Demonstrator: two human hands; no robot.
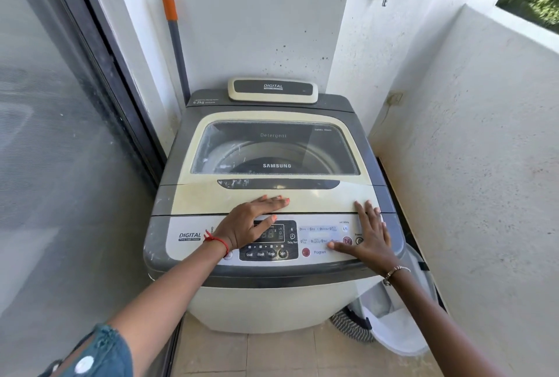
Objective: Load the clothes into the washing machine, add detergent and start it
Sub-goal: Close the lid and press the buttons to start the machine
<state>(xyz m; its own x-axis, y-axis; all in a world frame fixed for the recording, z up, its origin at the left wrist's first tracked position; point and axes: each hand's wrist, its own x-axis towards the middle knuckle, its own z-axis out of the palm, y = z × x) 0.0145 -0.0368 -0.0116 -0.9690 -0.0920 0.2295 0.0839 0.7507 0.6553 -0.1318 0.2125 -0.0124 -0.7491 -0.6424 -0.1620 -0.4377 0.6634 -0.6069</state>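
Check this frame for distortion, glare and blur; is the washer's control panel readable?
Head view: wide-angle bowing curves the glass door and walls; even daylight, faint reflections on the lid window; centre sharp, larger labels on the control panel legible, finer print beside the right hand washed out.

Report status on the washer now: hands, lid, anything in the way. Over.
Left hand open, flat on lid front. Right hand open, flat, thumb on control panel. Lid closed. Nothing else on it.
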